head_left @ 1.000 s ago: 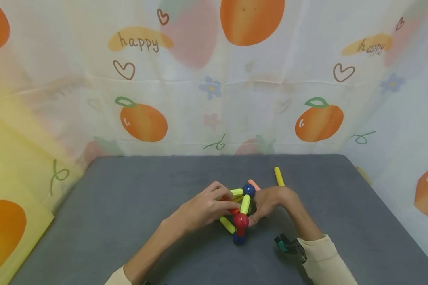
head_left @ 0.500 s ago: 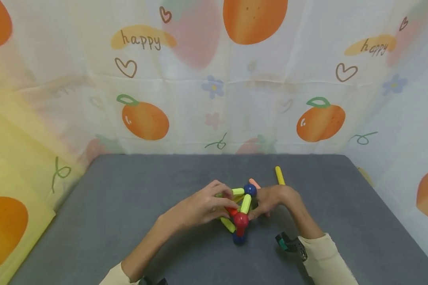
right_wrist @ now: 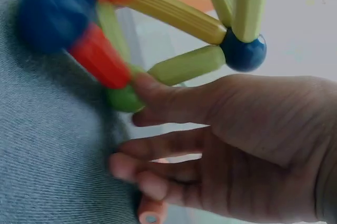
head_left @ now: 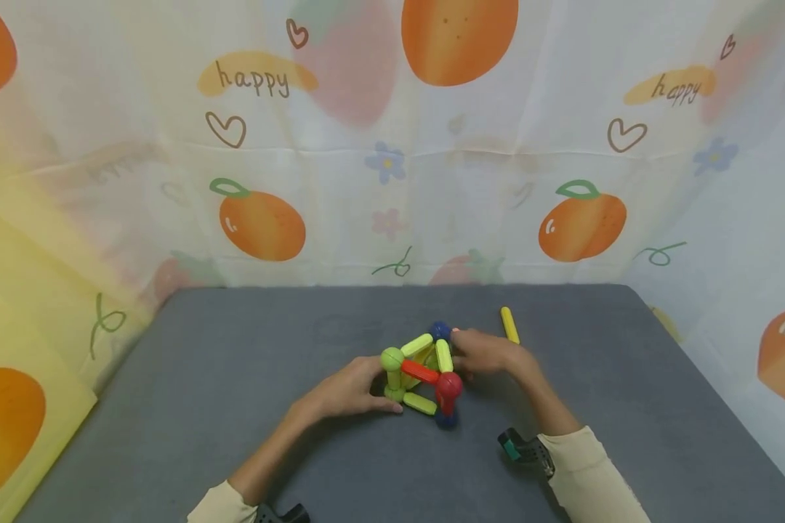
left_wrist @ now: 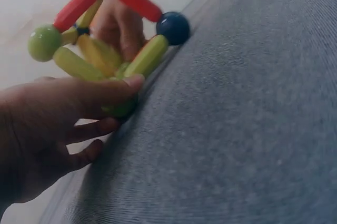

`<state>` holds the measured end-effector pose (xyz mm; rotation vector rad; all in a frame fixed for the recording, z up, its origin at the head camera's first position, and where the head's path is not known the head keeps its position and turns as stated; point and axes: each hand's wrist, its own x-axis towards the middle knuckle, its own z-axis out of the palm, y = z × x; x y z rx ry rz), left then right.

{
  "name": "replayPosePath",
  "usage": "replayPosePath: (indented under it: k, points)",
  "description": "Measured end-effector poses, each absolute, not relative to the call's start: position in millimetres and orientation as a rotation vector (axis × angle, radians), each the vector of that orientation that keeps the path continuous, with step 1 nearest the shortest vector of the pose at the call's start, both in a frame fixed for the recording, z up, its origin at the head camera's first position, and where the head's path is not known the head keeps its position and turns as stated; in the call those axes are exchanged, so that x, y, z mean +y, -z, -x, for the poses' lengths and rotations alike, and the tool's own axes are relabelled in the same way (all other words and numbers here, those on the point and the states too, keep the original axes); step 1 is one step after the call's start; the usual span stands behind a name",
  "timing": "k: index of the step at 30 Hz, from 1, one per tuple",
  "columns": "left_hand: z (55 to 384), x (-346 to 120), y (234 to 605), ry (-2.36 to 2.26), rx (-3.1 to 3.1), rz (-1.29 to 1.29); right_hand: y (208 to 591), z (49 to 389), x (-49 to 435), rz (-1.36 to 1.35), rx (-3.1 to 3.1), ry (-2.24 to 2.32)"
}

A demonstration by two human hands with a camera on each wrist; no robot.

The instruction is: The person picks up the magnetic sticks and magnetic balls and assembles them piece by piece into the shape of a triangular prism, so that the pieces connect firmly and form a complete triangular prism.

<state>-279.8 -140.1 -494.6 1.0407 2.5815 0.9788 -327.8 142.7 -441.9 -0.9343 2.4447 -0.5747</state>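
A magnetic ball-and-rod frame point(head_left: 420, 373) stands on the table, made of lime, yellow and red rods joined by coloured balls. Its red ball point(head_left: 449, 386) is at the upper front, above a dark blue ball point(head_left: 446, 418). My left hand point(head_left: 349, 390) grips the lower left corner, thumb along the front and fingers behind. In the left wrist view the thumb lies over a lime rod point(left_wrist: 148, 57) by the lower green ball point(left_wrist: 120, 109). My right hand point(head_left: 487, 353) holds the right side; in its wrist view thumb and index finger pinch beside a green ball point(right_wrist: 122, 99).
A loose yellow rod point(head_left: 509, 325) lies behind my right hand on the grey table point(head_left: 248, 341). A peach rod point(right_wrist: 151, 212) lies under my right fingers, mostly hidden. A fruit-print cloth point(head_left: 340, 181) hangs along the table's back edge.
My left hand has come off the frame's upper part and moved down to its lower left corner. The frame has turned slightly and its back blue ball has shifted left; my right hand followed.
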Motion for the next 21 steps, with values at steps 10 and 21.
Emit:
replayPosePath:
  k: [10,21]
  points:
    - [273,-128,511,-1.135,2.838,-0.969,442,334,160,0.534,2.74,0.462]
    - [271,-118,525,-1.222,2.975,-0.811,406,309,183,0.704,2.417,0.351]
